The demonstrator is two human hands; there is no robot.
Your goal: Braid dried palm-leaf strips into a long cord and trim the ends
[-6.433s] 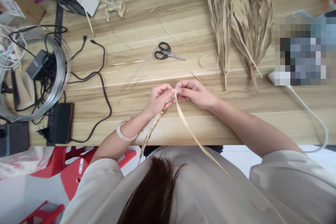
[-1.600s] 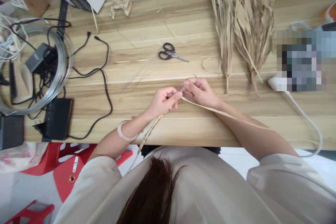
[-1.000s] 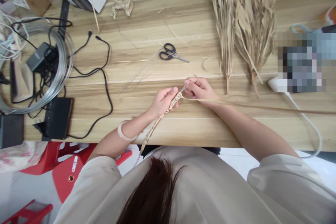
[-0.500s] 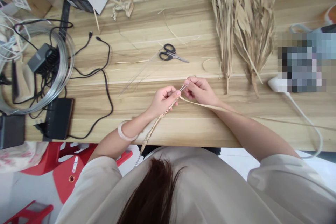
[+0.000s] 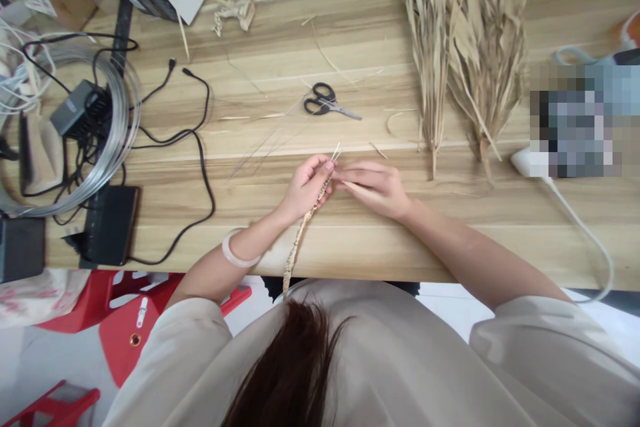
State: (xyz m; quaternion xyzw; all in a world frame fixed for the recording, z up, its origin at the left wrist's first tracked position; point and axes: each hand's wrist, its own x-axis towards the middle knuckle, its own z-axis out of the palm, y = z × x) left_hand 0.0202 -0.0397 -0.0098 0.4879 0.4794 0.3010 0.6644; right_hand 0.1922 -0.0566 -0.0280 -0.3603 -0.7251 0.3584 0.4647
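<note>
My left hand is closed around the upper part of a narrow braided straw cord, which hangs down toward my body over the table's front edge. Two thin wire ends stick up past the left thumb. My right hand meets the cord's top from the right, its fingers stretched forward and pinched together at the tips. A pale straw strip appears to run along those fingers, though most of it is hidden. Beyond both hands lie black-handled scissors, blades pointing right.
Two bundles of dried leaves lie at the back right. On the left are a coil of silver wire, black cables and a black box. A white cable curves along the right side. Straw scraps are scattered about.
My right hand has lowered and turned, fingers now extended beside the cord's top. The straw strip no longer trails over my right forearm. The cord hangs more upright.
</note>
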